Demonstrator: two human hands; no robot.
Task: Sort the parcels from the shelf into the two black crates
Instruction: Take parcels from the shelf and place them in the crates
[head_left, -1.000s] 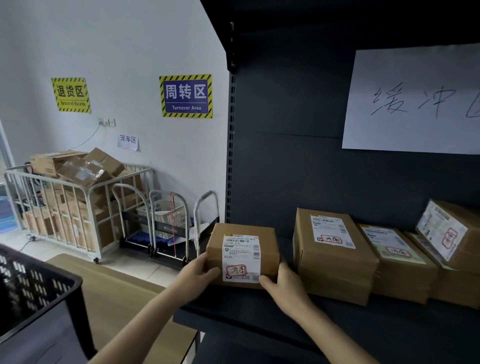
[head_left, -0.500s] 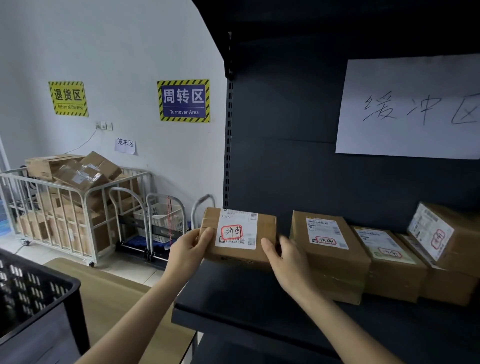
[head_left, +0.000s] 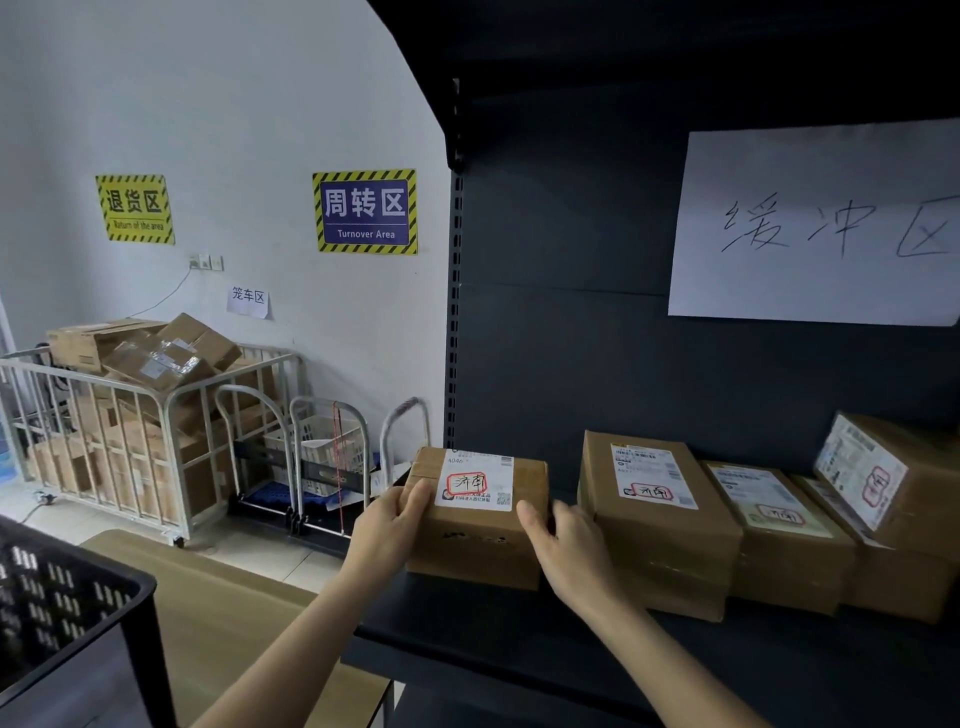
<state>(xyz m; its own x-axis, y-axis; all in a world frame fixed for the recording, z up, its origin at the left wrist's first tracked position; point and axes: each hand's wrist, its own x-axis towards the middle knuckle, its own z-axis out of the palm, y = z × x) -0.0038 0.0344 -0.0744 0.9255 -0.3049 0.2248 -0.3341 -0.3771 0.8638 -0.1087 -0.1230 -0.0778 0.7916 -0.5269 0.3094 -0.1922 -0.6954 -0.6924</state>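
Gripping one parcel (head_left: 475, 525) from both ends: left hand (head_left: 387, 525) on its left edge, thumb up on the top face, right hand (head_left: 569, 551) wrapped on its right edge. Both grips closed on that box. It sits at the left front of the dark shelf (head_left: 519, 639); whether its base touches the shelf board I cannot tell.

Count, near to far:
- 1 black crate (head_left: 67, 613), lower left corner, perforated wall, only partly in frame. Second crate not in frame.
- 1 wooden tabletop (head_left: 218, 597) beside the crate.
- 1 held parcel, white label reads "A046" plus a red-boxed handwritten stamp, "济南".
- 3 more parcels on the shelf to the right: second parcel (head_left: 660, 519) just beside the right hand, label with a similar red-boxed stamp; third parcel (head_left: 779, 535) touching it; fourth parcel (head_left: 893, 478) tilted, leaning on the boxes under it. Small print unreadable.
- 1 white sheet (head_left: 815, 228) on the shelf back, handwritten "缓冲区".
- 1 metal cage cart (head_left: 130, 441) full of cartons by the wall.
- 3 wall signs: blue sign (head_left: 364, 211) "周转区 / Turnover Area", yellow sign (head_left: 135, 209) "退货区 / Return of the area", paper note (head_left: 248, 297) "笼车区".
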